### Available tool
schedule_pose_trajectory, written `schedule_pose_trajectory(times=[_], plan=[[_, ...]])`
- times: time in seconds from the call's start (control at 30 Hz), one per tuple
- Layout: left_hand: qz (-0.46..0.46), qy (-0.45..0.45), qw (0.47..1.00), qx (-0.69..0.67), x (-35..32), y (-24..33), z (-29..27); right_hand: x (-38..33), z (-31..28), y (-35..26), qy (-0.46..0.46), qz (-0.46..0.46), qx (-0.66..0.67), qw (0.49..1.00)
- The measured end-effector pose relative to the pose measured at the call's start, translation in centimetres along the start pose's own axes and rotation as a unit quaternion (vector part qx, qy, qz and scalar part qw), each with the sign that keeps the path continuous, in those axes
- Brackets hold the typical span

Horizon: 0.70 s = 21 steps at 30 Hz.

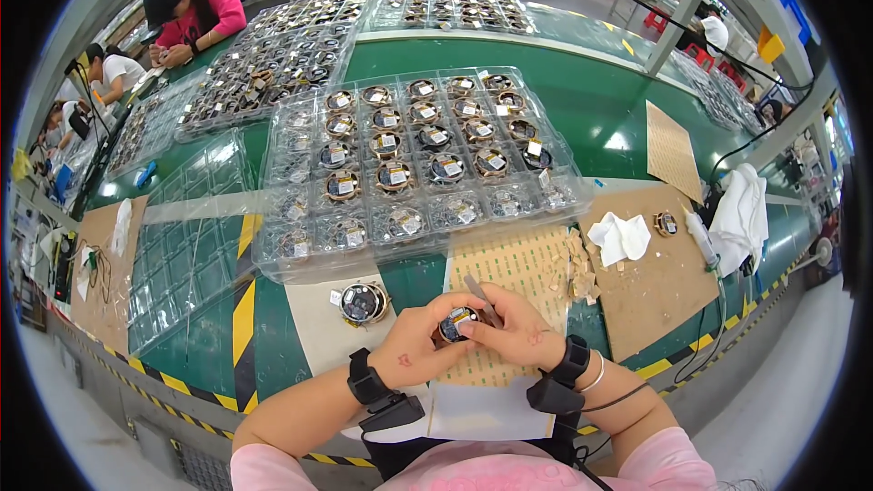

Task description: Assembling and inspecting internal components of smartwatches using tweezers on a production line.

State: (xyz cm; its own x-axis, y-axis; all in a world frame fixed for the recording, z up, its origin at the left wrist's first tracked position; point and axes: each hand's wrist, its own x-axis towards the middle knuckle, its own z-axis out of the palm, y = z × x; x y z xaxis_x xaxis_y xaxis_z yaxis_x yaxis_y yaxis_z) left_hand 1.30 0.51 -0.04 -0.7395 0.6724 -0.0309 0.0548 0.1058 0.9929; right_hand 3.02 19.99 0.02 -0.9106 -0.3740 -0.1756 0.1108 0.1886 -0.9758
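Hands are curling mostly closed in the head view: your left hand [414,338] is holding a round module [457,323] near center, while your right hand [515,329] is thumbing its face and gripping a flat grey tool [476,288]. That one's looking midway, imo. Spare module [364,303] is sitting near left; can't tell if the clear tray [289,265] farther off is holding finished ones.

Left fingers [444,305] and right fingers [488,335] grip a round device [458,322].
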Motion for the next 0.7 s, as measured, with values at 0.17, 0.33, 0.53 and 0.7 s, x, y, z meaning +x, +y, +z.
schedule_pose_trajectory(times=[0.17,0.33,0.53,0.7], plan=[[0.0,0.003,1.0,-0.023,0.1,-0.5,0.2,0.2,-0.2,0.4,-0.002,-0.01,-0.021,1.0],[0.023,-0.002,0.998,-0.066,0.3,-1.0,0.0,0.2,-0.5,-0.3,-0.019,-0.007,-0.028,0.999],[0.021,0.009,0.991,-0.129,0.3,-1.0,-0.1,0.1,-0.1,-0.2,0.019,0.007,0.081,0.997],[-0.016,0.051,0.963,-0.265,0.2,-0.3,-0.4,0.1,-2.3,-0.8,0.049,0.077,0.259,0.962]])
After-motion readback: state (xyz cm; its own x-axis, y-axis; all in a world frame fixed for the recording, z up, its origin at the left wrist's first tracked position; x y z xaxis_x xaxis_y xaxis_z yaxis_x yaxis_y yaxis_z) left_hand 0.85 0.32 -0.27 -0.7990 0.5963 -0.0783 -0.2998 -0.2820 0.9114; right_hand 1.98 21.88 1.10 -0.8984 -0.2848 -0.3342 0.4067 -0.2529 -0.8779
